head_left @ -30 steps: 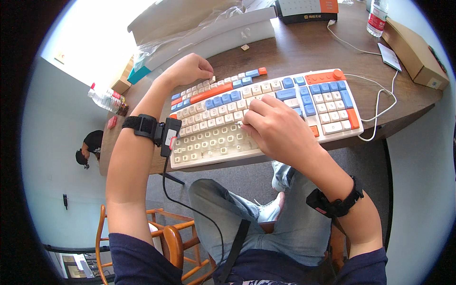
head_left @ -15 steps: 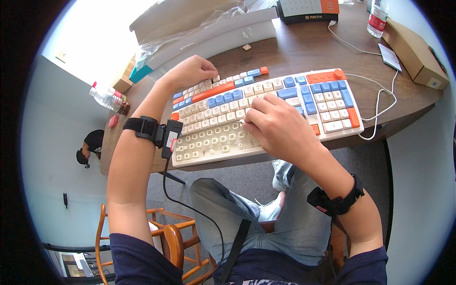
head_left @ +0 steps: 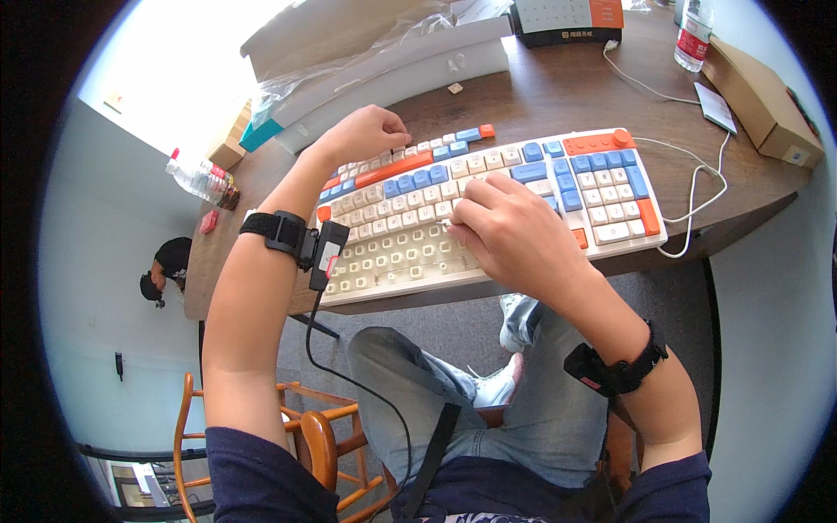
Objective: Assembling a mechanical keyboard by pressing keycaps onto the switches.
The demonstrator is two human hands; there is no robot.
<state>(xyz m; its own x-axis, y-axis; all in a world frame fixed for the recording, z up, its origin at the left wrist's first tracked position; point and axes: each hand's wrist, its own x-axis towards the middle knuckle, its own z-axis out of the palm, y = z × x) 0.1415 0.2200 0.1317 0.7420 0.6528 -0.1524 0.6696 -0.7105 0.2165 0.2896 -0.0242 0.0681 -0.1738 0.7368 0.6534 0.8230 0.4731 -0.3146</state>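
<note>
A white keyboard lies at the table's near edge with cream, blue and orange keycaps. Its front left rows are bare, showing pale switch stems. My right hand rests over the middle of the board, fingers curled together; a small pale piece shows at the fingertips, its kind hard to make out. Behind the board lies a strip of loose keycaps, with a long orange spacebar keycap among them. Over these my left hand has its fingertips pinched together, hiding whatever is between them.
An open box with plastic wrap stands at the back, near a single loose keycap. Bottles are at left, another bottle at back right. A brown carton and white cable lie at right.
My left hand has shifted slightly right along the loose keycaps, and its forearm has moved with it. The right hand stays in nearly the same place.
</note>
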